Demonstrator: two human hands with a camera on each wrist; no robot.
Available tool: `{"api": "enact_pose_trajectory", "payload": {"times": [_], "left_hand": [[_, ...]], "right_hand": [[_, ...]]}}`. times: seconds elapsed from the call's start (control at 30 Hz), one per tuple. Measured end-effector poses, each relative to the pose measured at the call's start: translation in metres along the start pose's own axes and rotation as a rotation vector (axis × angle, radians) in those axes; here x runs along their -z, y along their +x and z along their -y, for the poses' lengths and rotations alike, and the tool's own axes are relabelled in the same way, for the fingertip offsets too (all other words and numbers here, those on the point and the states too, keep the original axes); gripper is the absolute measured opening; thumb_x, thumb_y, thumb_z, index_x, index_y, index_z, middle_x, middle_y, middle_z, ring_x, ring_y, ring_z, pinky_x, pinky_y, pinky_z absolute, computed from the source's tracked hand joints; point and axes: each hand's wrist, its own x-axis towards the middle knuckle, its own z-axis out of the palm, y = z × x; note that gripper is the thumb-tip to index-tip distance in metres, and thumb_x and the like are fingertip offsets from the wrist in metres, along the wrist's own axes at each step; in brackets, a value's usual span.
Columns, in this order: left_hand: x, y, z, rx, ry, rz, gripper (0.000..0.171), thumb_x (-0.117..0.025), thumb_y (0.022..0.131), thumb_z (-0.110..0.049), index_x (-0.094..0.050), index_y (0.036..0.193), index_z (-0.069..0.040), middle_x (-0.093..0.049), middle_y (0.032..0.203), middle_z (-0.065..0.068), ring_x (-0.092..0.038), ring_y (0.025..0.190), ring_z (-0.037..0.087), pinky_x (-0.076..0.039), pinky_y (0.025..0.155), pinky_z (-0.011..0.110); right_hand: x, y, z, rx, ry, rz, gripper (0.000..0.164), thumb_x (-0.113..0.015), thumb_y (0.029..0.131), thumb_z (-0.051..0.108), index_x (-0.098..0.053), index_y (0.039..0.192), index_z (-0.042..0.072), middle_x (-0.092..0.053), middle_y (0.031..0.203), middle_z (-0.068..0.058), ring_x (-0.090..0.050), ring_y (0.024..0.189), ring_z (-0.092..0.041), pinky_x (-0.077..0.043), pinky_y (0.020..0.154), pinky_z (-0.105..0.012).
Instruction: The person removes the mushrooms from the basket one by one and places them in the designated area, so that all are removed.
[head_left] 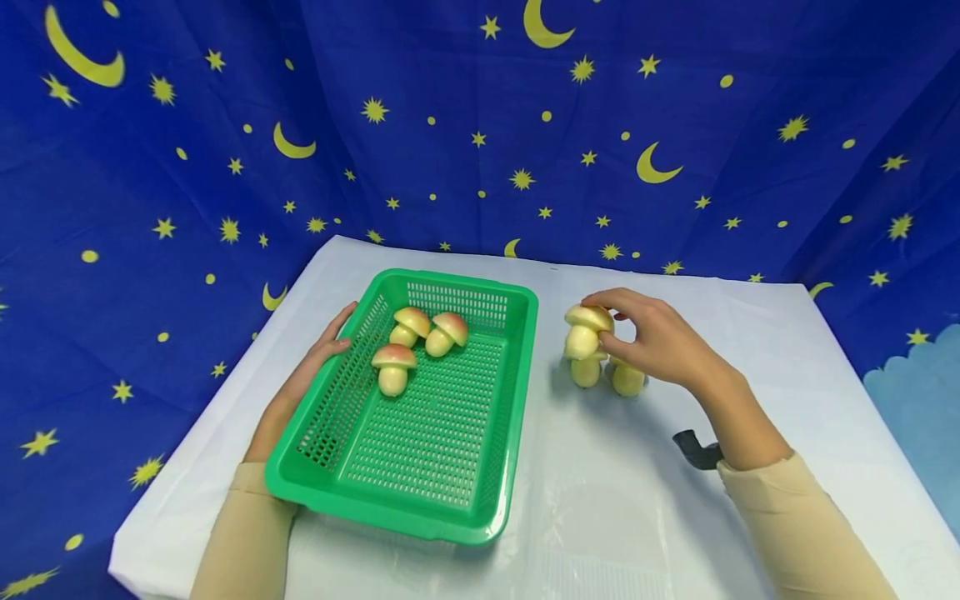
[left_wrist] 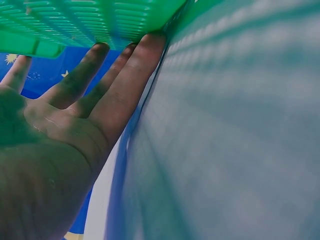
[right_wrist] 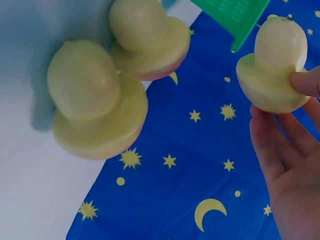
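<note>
My right hand (head_left: 663,340) pinches a yellow toy mushroom (head_left: 582,342) between thumb and fingers, its cap up. In the right wrist view the held mushroom (right_wrist: 280,47) is apart from the other two. Those two mushrooms, one (head_left: 585,373) partly hidden behind the held one and another (head_left: 628,381) under the hand, stand on the table. On the left, the straight fingers of my left hand (head_left: 300,383) touch the outer side of a green plastic basket (head_left: 397,521). Inside that basket are three mushrooms (head_left: 392,381) with reddish caps, grouped toward the back left.
White sheeting covers the table (head_left: 810,400). A dark curved object (head_left: 697,452) shows beside the right wrist. Behind the table hangs a blue cloth (head_left: 450,158) with yellow moons and stars. A light blue cloud-like patch (head_left: 915,408) lies at the far right.
</note>
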Motion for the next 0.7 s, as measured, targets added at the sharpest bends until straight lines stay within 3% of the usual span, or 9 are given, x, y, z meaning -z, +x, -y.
{"api": "enact_pose_trajectory", "payload": {"times": [0.13,0.37,0.7], "left_hand": [[0.0,-0.002,0.0,0.003,0.005,0.011,0.059,-0.028,0.106,-0.018,0.002,0.156,-0.029,-0.001,0.161,0.005,-0.008,0.144,0.028,-0.033,0.105,0.026],[0.0,0.001,-0.001,0.007,-0.024,-0.028,0.061,-0.03,0.105,-0.017,0.001,0.156,-0.027,-0.004,0.16,0.012,-0.017,0.141,0.032,-0.038,0.103,0.03],[-0.001,-0.001,-0.002,-0.02,-0.006,0.027,0.058,-0.027,0.106,-0.017,0.001,0.156,-0.027,0.0,0.161,0.004,-0.006,0.144,0.027,-0.024,0.112,0.035]], "right_hand": [[0.003,-0.004,-0.003,-0.004,-0.004,-0.01,0.043,-0.068,0.085,0.009,-0.06,0.127,0.016,-0.059,0.123,0.006,-0.054,0.108,-0.012,-0.048,0.088,-0.04],[0.006,-0.011,-0.01,-0.015,-0.019,-0.022,0.043,-0.07,0.085,0.009,-0.061,0.126,0.013,-0.06,0.123,0.004,-0.055,0.106,-0.012,-0.05,0.085,-0.04],[0.012,-0.028,-0.021,-0.038,-0.036,-0.058,0.044,-0.071,0.083,0.005,-0.061,0.125,0.012,-0.061,0.122,0.003,-0.055,0.107,-0.013,-0.049,0.083,-0.038]]}}
